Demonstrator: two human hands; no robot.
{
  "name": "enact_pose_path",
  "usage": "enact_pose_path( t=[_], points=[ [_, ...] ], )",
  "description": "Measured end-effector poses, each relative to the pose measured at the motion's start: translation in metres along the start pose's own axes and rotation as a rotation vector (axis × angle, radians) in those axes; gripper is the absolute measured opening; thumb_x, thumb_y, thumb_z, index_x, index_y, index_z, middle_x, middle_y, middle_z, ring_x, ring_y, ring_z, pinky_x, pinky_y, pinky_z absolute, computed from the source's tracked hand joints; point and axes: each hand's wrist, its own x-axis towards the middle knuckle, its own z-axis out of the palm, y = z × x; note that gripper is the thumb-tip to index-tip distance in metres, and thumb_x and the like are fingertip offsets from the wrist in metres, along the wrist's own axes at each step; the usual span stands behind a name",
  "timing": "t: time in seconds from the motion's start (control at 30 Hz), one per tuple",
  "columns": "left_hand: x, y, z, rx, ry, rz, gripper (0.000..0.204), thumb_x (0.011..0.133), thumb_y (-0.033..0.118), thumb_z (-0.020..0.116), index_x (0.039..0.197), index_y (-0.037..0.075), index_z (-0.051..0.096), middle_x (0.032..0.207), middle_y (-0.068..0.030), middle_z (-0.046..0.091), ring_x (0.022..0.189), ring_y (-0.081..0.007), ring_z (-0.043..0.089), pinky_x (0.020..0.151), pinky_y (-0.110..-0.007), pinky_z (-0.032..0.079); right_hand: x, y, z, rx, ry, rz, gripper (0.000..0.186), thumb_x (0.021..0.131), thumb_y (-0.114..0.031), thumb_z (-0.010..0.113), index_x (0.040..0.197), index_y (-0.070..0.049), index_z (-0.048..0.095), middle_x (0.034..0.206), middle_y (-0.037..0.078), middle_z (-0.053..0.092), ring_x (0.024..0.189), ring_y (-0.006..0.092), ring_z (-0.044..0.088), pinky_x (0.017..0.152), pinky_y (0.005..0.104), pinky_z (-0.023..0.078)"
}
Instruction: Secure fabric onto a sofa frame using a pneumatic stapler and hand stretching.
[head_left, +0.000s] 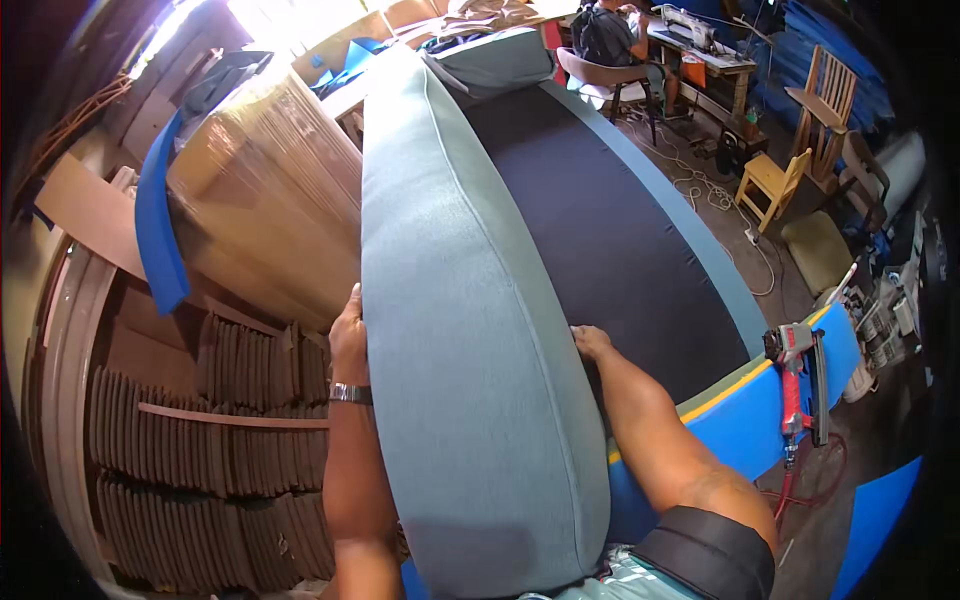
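A long padded sofa backrest point(450, 330) in grey-green fabric runs away from me, with a piped seam along its top. Beside its left face, my left hand point(348, 335) grips the cover, its fingers partly hidden by the padding; a metal watch is on that wrist. Low on the opposite face, my right hand point(592, 342) has its fingers curled against the fabric, where the backrest meets the dark seat base point(610, 220). A padded sofa arm point(492, 64) closes off the far end. On the near blue foam-covered end panel point(735, 415) hangs a red-and-silver staple gun point(792, 385).
Left stand a wrapped bulky block point(270, 190) and a shelf stacked with brown slats point(215, 450). A person point(612, 35) sits at a sewing machine point(690, 30) at the far right. Cables point(690, 180), a small wooden chair point(770, 188) and a red hose point(785, 495) lie rightward.
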Motion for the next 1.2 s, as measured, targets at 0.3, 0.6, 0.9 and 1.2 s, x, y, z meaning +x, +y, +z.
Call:
enact_pose_path(
  t=[0.3, 0.6, 0.9, 1.2],
  points=[
    [0.0, -0.024, -0.008, 0.341, -0.002, 0.07, 0.051, 0.111, 0.042, 0.048, 0.148, 0.007, 0.056, 0.123, -0.0156, 0.074, 0.104, -0.0193, 0.071, 0.084, -0.035, 0.056, -0.033, -0.068, -0.009, 0.731, -0.182, 0.006, 0.069, 0.108, -0.057, 0.036, 0.151, -0.004, 0.051, 0.148, 0.02, 0.056, 0.139, 0.0317, 0.052, 0.114, 0.0425, 0.042],
    [0.0, -0.03, -0.004, -0.118, -0.057, -0.09, 0.048, 0.113, 0.035, 0.045, 0.145, 0.002, 0.057, 0.11, -0.014, 0.075, 0.079, -0.0126, 0.073, 0.058, -0.025, 0.056, -0.158, -0.25, -0.168, 0.617, -0.049, -0.858, 0.073, 0.111, -0.051, 0.021, 0.166, -0.005, 0.012, 0.174, 0.016, 0.006, 0.161, 0.0268, -0.002, 0.13, 0.0424, 0.004],
    [0.009, -0.051, -0.011, 0.354, -0.106, 0.299, 0.046, 0.11, 0.031, 0.049, 0.143, -0.001, 0.057, 0.122, -0.0186, 0.073, 0.098, -0.0211, 0.073, 0.081, -0.037, 0.059, -0.211, -0.284, -0.272, 0.229, 0.157, -1.2, 0.058, 0.113, -0.035, 0.017, 0.157, -0.005, 0.039, 0.161, 0.02, 0.041, 0.153, 0.0348, 0.031, 0.126, 0.0407, 0.024],
    [0.019, -0.087, -0.009, 0.12, -0.091, 0.148, 0.047, 0.108, 0.031, 0.052, 0.151, 0.011, 0.053, 0.121, -0.0182, 0.074, 0.103, -0.0243, 0.072, 0.088, -0.039, 0.055, -0.139, -0.373, -0.256, -0.955, 0.106, -1.081, 0.059, 0.111, -0.037, 0.032, 0.159, -0.002, 0.029, 0.158, 0.027, 0.026, 0.148, 0.0381, 0.02, 0.123, 0.0485, 0.02]
  ],
)
